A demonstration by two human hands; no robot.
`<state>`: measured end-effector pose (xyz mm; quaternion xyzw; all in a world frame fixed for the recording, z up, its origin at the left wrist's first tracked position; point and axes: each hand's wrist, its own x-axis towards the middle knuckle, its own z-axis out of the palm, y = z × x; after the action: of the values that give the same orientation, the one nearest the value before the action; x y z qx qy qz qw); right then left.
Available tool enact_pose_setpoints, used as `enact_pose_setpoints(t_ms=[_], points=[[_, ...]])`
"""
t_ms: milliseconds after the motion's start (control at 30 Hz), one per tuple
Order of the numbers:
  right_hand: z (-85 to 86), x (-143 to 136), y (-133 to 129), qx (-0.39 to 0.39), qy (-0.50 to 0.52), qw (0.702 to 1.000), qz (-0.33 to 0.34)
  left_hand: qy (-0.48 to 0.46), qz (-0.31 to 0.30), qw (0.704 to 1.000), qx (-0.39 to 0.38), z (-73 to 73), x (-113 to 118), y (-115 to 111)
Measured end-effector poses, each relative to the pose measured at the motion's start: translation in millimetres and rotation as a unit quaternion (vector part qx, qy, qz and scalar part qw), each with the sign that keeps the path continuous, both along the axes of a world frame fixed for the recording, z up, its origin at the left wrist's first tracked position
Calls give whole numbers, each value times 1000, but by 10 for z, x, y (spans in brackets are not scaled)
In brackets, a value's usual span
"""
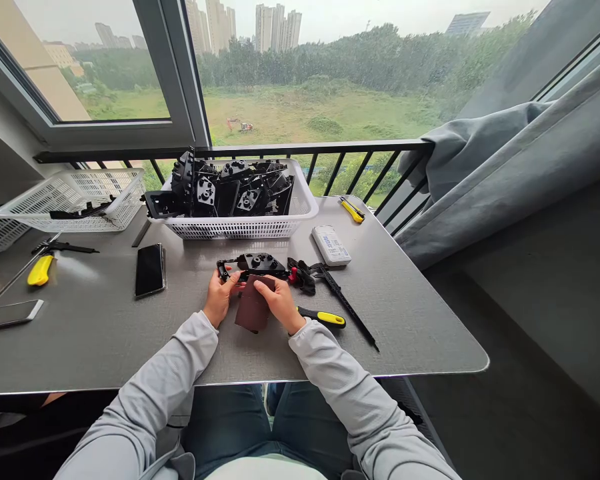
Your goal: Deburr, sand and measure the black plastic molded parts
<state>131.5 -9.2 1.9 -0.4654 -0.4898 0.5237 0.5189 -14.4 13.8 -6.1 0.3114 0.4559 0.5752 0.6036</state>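
Note:
My left hand [219,295] grips the left end of a black molded plastic part [261,263], its fingers partly hidden behind it. A dark brown sheet of sandpaper [253,311] is pinched in my right hand [281,305], thumb on top, right up against the near side of the part. Whether the sheet's upper edge touches the plastic is hidden by my fingers. Just right of my right hand lie a crumpled black item with a red piece [300,276], a black caliper [347,303] and a yellow-and-black tool handle [327,319].
A white basket [240,228] heaped with black plastic parts stands at the back by the railing. Another white basket [80,193] is left of it. A phone [150,270], a yellow-handled tool [41,271], a white box [331,245] and a yellow cutter [353,210] lie around the table [405,333].

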Motion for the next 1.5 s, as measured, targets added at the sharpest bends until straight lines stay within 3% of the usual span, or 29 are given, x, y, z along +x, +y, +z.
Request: enact_pose_setpoints(t_ms=[200, 400, 500, 667, 867, 1100, 1200, 1333, 1500], points=[[62, 30, -3, -45, 144, 988, -40, -96, 49, 992, -70, 86, -66, 57], [181, 109, 2, -67, 286, 945, -141, -150, 14, 985, -87, 143, -99, 50], [206, 130, 5, -60, 296, 939, -164, -159, -25, 983, -86, 162, -110, 30], [182, 100, -26, -54, 265, 955, -125, -161, -83, 980, -85, 164, -108, 1], [185, 74, -70, -50, 253, 963, -83, -160, -72, 980, -91, 125, -100, 20], [157, 159, 39, -75, 290, 934, -196, -186, -44, 979, -72, 63, -192, 81], [152, 133, 32, -79, 287, 942, -154, -161, -80, 979, -99, -15, -158, 47], [167, 55, -41, -102, 293, 950, -48, -127, -136, 975, -123, -99, -95, -1], [185, 40, -93, -116, 304, 946, 4, -131, -142, 975, -110, -89, -76, -11]])
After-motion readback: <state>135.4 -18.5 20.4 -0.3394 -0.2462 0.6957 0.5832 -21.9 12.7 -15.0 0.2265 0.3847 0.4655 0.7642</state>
